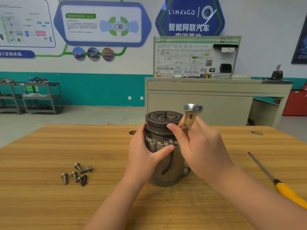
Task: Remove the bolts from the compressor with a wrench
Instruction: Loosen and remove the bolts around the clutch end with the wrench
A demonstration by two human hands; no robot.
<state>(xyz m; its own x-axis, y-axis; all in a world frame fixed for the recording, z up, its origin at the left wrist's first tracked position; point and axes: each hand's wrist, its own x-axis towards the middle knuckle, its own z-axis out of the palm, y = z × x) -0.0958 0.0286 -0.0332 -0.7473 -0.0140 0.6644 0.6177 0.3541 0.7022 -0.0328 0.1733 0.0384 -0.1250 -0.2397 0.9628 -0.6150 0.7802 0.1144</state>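
Upright compressor [163,146], pulley up; wrench [191,115] near-vertical in right hand [201,146].

yellow-handled screwdriver [280,183] on wooden table [49,155]

- Table [49,196]: light brown wood with fine streaked grain.
- Compressor [163,163]: dull grey metal body; dark, nearly black pulley face [163,117] with concentric arc slots.
- Bolts [77,174]: grey steel, loose on the table.
- Wrench [191,112]: bright silver, held in the right hand [199,146].
- Screwdriver [279,180]: yellow handle, grey shaft.
- Wall [99,88]: white above, teal band below.
- Wall panels [103,24]: blue borders, green connecting lines.
- Cabinet [199,100]: beige.
- Shelf carts [38,97]: dark grey.
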